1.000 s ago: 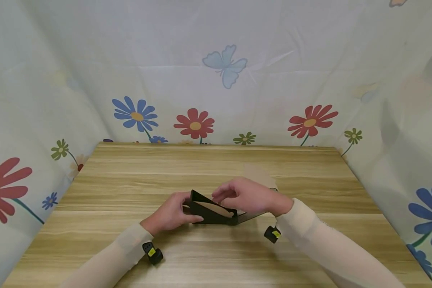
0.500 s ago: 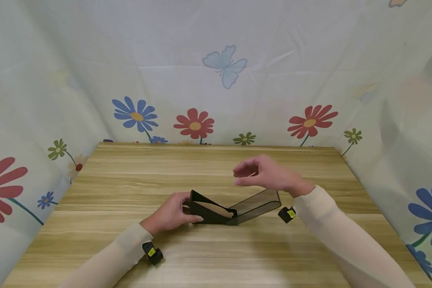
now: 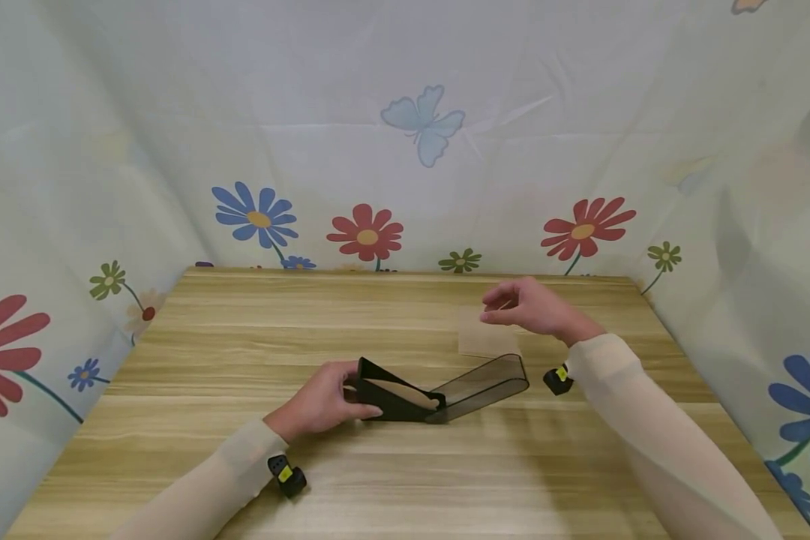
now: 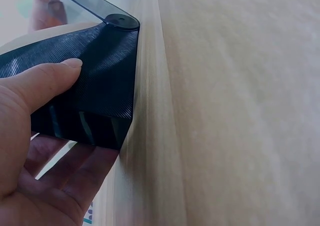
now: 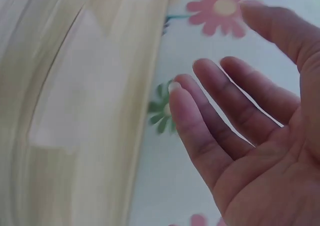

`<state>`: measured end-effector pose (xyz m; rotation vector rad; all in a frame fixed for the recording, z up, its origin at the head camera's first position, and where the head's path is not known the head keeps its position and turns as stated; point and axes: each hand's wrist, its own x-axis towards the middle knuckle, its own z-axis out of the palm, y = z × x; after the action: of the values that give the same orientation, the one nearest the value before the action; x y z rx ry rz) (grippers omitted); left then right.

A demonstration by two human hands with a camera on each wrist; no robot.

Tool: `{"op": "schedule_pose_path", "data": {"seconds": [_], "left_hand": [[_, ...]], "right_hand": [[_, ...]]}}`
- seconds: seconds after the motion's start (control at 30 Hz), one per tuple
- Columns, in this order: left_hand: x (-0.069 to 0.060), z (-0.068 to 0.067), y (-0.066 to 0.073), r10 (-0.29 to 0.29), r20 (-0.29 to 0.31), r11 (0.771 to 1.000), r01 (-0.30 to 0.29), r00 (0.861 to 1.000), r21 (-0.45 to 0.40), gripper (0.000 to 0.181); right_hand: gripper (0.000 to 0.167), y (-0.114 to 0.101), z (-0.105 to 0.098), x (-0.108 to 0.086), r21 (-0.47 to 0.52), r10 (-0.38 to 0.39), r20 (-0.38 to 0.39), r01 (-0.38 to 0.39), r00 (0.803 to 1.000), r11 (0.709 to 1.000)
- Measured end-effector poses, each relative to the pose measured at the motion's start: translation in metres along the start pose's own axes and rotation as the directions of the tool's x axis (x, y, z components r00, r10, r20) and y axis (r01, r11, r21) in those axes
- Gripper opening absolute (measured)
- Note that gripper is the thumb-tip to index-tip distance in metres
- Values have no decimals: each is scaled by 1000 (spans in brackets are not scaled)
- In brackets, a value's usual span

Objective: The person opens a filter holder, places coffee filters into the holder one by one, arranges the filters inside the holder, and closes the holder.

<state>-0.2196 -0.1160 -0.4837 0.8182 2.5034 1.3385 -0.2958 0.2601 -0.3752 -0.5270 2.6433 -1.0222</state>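
Note:
My left hand (image 3: 320, 399) grips the back end of a small black box (image 3: 398, 405) with its thumb on the near side. In the left wrist view the thumb lies on the ribbed black wall (image 4: 102, 70), and the other fingers are at the box's far side. The box's smoky see-through lid (image 3: 489, 384) is swung back to the right on its hinge. Something beige and flat (image 3: 400, 390) sits inside. My right hand (image 3: 540, 309), loosely curved and holding nothing, hovers near a thin pale sheet (image 3: 479, 339) on the table, also blurred in the right wrist view (image 5: 82, 85).
A wood-grain table (image 3: 256, 330) lies beneath both hands. A white cloth (image 3: 297, 135) printed with flowers and a butterfly hangs behind it and at both sides. Small black cameras (image 3: 287, 477) are strapped to both wrists.
The right hand has drawn away from the box, moving back and to the right, uncovering the lid and the pale sheet. The left hand and the box have stayed put.

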Motion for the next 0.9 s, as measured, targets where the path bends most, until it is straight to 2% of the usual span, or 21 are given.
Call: {"op": "schedule_pose_path", "data": {"seconds": [0.2, 0.37, 0.5, 0.7, 0.9], "left_hand": [[0, 0, 1, -20, 9, 1000, 20, 1000, -13, 35], [-1, -1, 1, -29, 10, 999, 29, 1000, -18, 35], [-1, -1, 0, -27, 13, 999, 28, 1000, -31, 36], [0, -1, 0, -22, 12, 999, 22, 1000, -28, 35], [0, -1, 2, -37, 14, 999, 38, 999, -29, 35]], "right_hand": [[45, 34, 5, 15, -102, 25, -47, -30, 999, 994], [43, 56, 15, 26, -124, -2, -69, -7, 998, 992], [46, 67, 22, 33, -136, 9, -89, -21, 996, 990], [68, 76, 33, 42, -163, 68, -112, -86, 991, 983], [93, 75, 41, 43, -177, 145, -125, -166, 981, 970]]}}
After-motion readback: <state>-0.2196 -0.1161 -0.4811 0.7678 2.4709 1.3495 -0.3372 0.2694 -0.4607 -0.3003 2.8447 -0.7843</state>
